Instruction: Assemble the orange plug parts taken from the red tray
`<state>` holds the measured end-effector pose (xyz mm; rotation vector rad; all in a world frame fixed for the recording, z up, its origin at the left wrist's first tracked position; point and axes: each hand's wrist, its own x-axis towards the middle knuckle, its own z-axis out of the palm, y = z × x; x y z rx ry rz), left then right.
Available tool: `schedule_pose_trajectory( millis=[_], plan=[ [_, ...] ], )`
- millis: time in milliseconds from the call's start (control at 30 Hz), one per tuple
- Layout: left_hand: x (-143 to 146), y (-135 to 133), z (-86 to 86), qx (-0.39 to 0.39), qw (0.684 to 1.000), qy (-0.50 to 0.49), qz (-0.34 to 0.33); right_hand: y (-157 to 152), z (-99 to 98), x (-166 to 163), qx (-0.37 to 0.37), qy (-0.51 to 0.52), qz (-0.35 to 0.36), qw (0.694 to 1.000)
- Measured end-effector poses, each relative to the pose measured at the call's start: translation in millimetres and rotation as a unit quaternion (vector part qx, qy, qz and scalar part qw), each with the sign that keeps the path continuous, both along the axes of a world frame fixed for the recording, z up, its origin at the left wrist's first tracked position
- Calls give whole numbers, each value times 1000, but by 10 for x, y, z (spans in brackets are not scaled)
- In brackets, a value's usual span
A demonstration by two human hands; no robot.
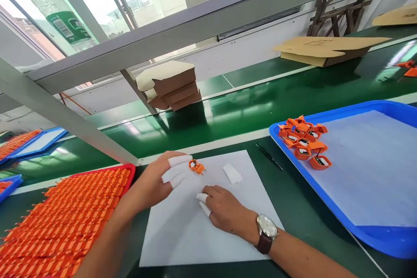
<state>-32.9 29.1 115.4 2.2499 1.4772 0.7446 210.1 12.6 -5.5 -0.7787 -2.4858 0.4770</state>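
Note:
A small orange plastic housing (196, 167) with a dark and white inside lies on the white paper sheet (182, 239). Just left of it is my left hand (163, 178), its fingers apart and tipped with white finger cots, holding nothing. My right hand (224, 209), with a watch on the wrist, rests low over the paper, nearer to me than the housing. Its fingers are curled, two of them in white cots; whether anything is under them is hidden. To the right on the sheet lies a small white folded piece (232, 173).
Rows of orange parts fill a red tray (132, 173) at left. A blue tray (325, 202) at right holds several orange housings (302, 137). Black tweezers (269, 156) lie between paper and blue tray. A metal rail (195, 19) crosses above; cardboard boxes (177, 89) stand behind.

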Motion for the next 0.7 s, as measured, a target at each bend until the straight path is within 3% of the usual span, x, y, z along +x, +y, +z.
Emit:
schedule_pose_trajectory(
  millis=[100,233,333,400,533,633,700],
  plan=[
    [208,271,-276,-65,991,83,-81,20,17,3,3,-8,-28,1000],
    [267,502,-685,-88,992,72,-47,54,93,50,-76,63,-87,991],
    [249,499,-727,-88,994,64,-19,103,151,89,-187,156,-123,962],
    [265,399,-654,-90,994,53,-19,150,178,94,-301,216,-131,920],
    [361,63,-528,-98,993,-13,-68,225,187,44,-517,320,-86,789],
    [410,-150,-552,-104,991,-57,-56,224,151,-3,-595,360,-52,717],
    [410,-230,-609,-124,988,-87,-19,209,127,-16,-616,368,-43,695]
  ],
)
